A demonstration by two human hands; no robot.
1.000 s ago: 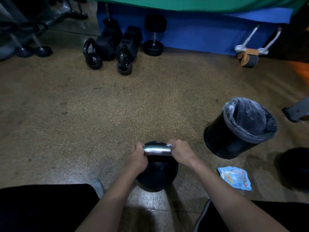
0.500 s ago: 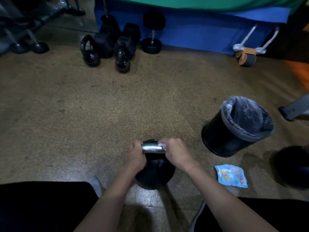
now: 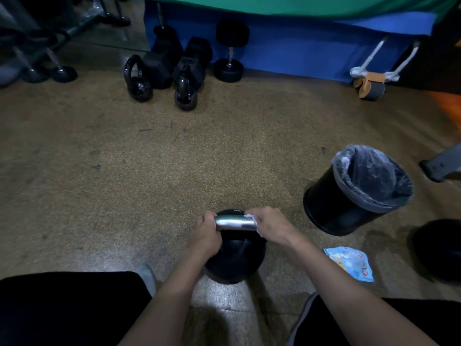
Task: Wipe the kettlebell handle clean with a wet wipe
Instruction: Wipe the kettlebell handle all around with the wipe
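Observation:
A black kettlebell stands on the floor between my knees, its shiny metal handle lying crosswise on top. My left hand grips the handle's left end. My right hand is wrapped round the handle's right end with a white wet wipe under its fingers; only small white edges of the wipe show beside the hand.
A black bin with a grey liner stands to the right, a blue wipe packet on the floor below it. Small kettlebells and dumbbells line the blue mat at the back. A dark round object lies at far right.
My right hand with the wipe slid left along the handle half a second ago and has now moved back toward the right end. The left hand has kept its grip.

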